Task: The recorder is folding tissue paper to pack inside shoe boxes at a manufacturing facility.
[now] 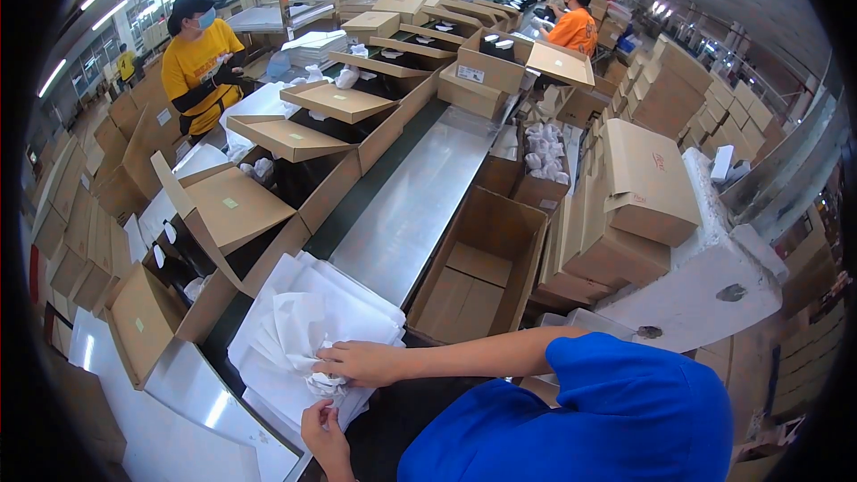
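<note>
A stack of white tissue paper [259,344] lies on the bench in front of me, its top sheets lifted and creased. My right hand [364,363] reaches over from the right, its fingers closed round a crumpled wad of tissue paper [325,384] on the stack. Just below that wad, by the stack's near edge, is my left hand [326,436]. Its fingers are loosely curled and apart, and nothing shows between them.
Open shoe boxes [237,205] with dark shoes run along the left side of a metal-topped conveyor [393,205]. An open carton [482,259] stands at its right, beside stacked boxes [652,183]. A person in yellow [203,62] works at left; another in orange [573,31] is farther back.
</note>
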`<action>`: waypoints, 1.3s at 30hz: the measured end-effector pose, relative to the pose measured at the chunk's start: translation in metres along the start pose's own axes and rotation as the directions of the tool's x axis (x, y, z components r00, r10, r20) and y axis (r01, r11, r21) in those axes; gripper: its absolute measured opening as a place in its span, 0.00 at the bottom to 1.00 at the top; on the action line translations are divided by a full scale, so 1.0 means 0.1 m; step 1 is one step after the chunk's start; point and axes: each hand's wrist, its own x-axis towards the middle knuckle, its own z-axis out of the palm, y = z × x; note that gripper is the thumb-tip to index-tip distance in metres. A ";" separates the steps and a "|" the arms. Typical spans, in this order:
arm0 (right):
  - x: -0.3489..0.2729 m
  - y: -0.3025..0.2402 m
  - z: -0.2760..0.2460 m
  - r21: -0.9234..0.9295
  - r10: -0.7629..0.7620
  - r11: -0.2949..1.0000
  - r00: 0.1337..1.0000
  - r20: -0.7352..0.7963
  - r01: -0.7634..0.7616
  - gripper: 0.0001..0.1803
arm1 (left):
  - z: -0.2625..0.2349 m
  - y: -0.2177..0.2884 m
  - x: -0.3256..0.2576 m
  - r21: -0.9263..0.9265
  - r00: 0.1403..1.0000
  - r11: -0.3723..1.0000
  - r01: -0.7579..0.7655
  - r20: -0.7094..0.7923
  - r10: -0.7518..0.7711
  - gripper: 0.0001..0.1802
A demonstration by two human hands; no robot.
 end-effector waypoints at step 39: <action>1.42 0.59 -0.37 0.020 0.103 0.990 0.815 0.570 -0.139 0.25 | -0.07 0.46 0.90 0.367 0.977 0.909 -0.197 0.156 0.148 0.30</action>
